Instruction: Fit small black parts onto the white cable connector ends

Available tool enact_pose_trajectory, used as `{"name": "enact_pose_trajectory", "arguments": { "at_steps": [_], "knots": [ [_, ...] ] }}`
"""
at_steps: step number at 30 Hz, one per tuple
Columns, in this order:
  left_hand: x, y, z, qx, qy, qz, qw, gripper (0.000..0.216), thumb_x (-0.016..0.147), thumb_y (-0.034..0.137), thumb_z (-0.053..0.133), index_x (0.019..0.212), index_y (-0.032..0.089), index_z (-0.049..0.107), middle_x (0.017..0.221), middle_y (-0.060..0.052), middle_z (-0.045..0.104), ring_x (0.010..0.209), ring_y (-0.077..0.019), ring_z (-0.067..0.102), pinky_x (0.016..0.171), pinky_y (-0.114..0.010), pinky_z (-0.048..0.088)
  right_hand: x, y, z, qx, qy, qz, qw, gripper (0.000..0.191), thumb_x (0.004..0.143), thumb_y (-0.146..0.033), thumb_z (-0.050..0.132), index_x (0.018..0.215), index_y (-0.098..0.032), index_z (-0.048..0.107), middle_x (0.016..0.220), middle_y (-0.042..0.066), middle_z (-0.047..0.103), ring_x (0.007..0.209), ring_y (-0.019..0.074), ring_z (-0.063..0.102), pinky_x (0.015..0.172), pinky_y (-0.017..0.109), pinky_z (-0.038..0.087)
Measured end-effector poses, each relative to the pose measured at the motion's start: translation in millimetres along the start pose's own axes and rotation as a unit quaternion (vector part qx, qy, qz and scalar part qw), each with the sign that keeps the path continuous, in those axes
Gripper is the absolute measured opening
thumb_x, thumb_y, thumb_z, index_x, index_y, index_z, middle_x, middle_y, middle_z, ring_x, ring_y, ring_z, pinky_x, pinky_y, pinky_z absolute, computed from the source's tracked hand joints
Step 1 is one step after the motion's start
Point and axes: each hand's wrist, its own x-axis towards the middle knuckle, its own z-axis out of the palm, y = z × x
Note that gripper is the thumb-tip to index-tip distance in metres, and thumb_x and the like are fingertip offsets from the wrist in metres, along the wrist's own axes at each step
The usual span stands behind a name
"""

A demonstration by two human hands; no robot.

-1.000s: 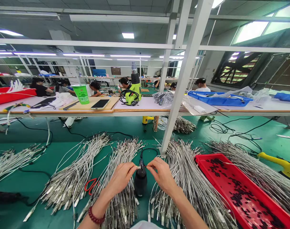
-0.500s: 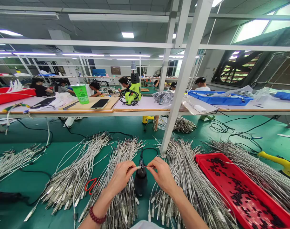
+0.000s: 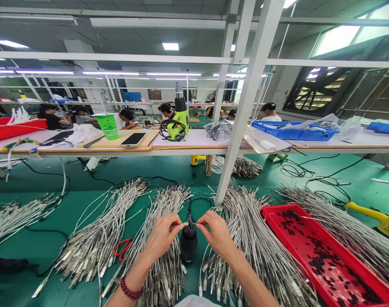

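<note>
My left hand pinches the pale end of a thin cable between thumb and forefinger. Opposite it, my right hand is closed in a pinch on the thin wires at the same cable's tip. Both hands hold it level, a short gap between the fingertips. Behind and below that gap is a black, rounded tool with a cord; its kind is not clear. White cables with metal plugs lie in one bundle under my left forearm and another bundle beside my right hand.
On the right lies a red tray of small black pieces, with a yellow heat gun beyond. Red-handled scissors lie left of centre. A white post rises ahead. The shelf holds a green cup, phone and green heat gun.
Both hands keep their pinch on the cable in nearly the same place. The view shifts very slightly; little else differs.
</note>
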Motion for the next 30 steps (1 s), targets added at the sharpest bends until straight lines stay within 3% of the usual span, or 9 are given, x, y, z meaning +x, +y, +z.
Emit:
{"name": "enact_pose_trajectory", "arguments": {
  "at_steps": [8,14,19,24,30],
  "knots": [
    [1.9,-3.2,4.1,-0.002,0.017,-0.006,1.000,0.019,0.085,0.022,0.054,0.067,0.017,0.051,0.065,0.003,0.050,0.059,-0.0117,0.043,0.055,-0.022,0.028,0.8,-1.6,-0.7,-0.006,-0.004,0.000,1.000,0.010,0.088,-0.016,0.058,0.080,-0.020,0.060,0.079,0.002,0.057,0.077,0.0189,0.053,0.066,0.028,0.043],
    [-0.4,-2.2,-0.8,0.003,-0.029,0.000,1.000,0.027,0.090,0.033,0.050,0.068,0.017,0.055,0.062,0.004,0.051,0.058,-0.0119,0.042,0.055,-0.023,0.027,1.3,-3.7,-3.8,-0.030,-0.023,0.002,0.999,0.010,0.090,-0.019,0.057,0.081,-0.020,0.061,0.080,0.002,0.057,0.078,0.0190,0.053,0.067,0.028,0.042],
    [-2.3,-0.1,-3.5,0.008,-0.034,-0.004,0.999,0.030,0.093,0.034,0.044,0.071,0.018,0.056,0.063,0.004,0.051,0.059,-0.0122,0.041,0.056,-0.023,0.027,0.7,-8.4,-7.8,-0.052,-0.037,0.005,0.998,0.012,0.092,-0.021,0.054,0.083,-0.019,0.062,0.080,0.003,0.058,0.078,0.0193,0.053,0.066,0.028,0.040],
    [-4.5,0.2,-2.9,-0.028,-0.037,-0.021,0.999,0.016,0.090,0.033,0.050,0.087,0.019,0.057,0.064,0.005,0.047,0.059,-0.0119,0.043,0.057,-0.021,0.029,1.0,-9.3,-7.9,-0.060,-0.043,0.004,0.997,0.013,0.092,-0.022,0.054,0.082,-0.019,0.062,0.080,0.003,0.058,0.078,0.0191,0.053,0.066,0.028,0.040],
    [-3.0,-2.2,-3.6,-0.019,-0.043,-0.002,0.999,0.027,0.092,0.035,0.046,0.075,0.018,0.057,0.063,0.005,0.050,0.059,-0.0115,0.041,0.056,-0.022,0.027,1.9,-8.8,-8.0,-0.063,-0.048,0.005,0.997,0.015,0.093,-0.023,0.052,0.082,-0.019,0.061,0.080,0.003,0.057,0.077,0.0190,0.053,0.065,0.028,0.040]
  ]
}}
